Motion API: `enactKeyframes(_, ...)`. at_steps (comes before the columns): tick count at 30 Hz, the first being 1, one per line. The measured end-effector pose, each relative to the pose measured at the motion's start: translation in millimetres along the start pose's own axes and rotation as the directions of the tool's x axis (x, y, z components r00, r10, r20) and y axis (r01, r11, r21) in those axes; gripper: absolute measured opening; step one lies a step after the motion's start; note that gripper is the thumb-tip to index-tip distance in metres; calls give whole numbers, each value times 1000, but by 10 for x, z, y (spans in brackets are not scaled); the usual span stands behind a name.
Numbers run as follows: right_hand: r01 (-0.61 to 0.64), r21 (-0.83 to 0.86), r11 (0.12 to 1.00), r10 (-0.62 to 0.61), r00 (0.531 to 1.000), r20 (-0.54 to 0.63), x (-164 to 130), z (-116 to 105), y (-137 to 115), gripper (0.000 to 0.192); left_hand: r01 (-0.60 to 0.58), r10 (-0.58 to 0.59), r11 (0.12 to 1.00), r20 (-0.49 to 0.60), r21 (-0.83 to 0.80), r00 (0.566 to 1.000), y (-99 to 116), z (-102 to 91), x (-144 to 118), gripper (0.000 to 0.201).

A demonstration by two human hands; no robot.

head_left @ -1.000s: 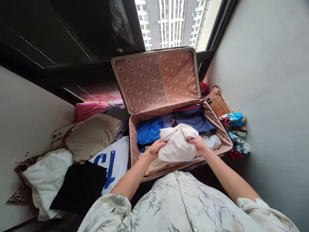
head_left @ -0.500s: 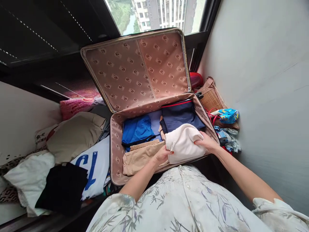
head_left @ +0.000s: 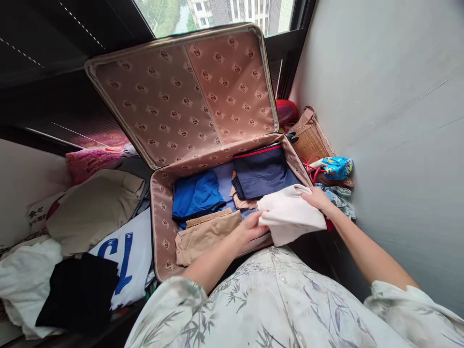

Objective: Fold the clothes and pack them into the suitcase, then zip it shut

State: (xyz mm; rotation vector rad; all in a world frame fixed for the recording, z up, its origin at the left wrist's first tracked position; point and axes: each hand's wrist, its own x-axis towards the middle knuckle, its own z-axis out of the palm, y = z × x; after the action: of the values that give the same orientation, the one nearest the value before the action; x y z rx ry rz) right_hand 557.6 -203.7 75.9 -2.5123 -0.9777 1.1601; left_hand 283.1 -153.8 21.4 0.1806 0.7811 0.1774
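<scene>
A folded white garment (head_left: pixel 292 215) is stretched between my two hands over the front right corner of an open suitcase (head_left: pixel 159 227). My left hand (head_left: pixel 255 224) grips its left edge, fingers closed on the cloth. At its upper right, my right hand (head_left: pixel 316 199) pinches the fabric. Inside the case lie a blue garment (head_left: pixel 198 193) at the left, folded beige trousers (head_left: pixel 206 237) in front, and a folded navy garment (head_left: pixel 259 174) with a red stripe at the back right. A lavender cloth (head_left: pixel 225 181) shows between them.
The raised lid (head_left: pixel 181 96) leans back toward the window. Left of the case are a beige garment (head_left: pixel 94 208), a white jersey (head_left: pixel 136 246) with blue print and a black garment (head_left: pixel 78 292). A woven bamboo item (head_left: pixel 313 137) and a bright blue cloth bundle (head_left: pixel 337 167) lie along the right wall (head_left: pixel 391 121).
The white garment has been pulled flatter and shifted slightly right, out over the case's front edge. Both hands moved right with it. The view has tilted a little.
</scene>
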Motion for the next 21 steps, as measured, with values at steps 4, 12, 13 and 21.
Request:
enactKeyframes(4, 150, -486, 861, -229, 968, -106, 149, 266, -72, 58, -248, 374, 861, -224, 444, 900, 9, -69, 610, 61)
enactKeyframes(12, 341, -706, 621, -497, 867, -18, -96, 604, 132, 87, -123, 724, 148, -23, 981, 690, -243, -245, 375, 86)
enactKeyframes(13, 377, -705, 600, -499, 866, 38, -85, 639, 172, 95, -146, 717, -18, 115, 989, 687, -226, -223, 350, 90)
enactKeyframes(21, 279, -680, 678, -179, 960, 215, 426, 947, 231, 114, -185, 193, -640, 389, 746, 901, -170, -255, 990, 116)
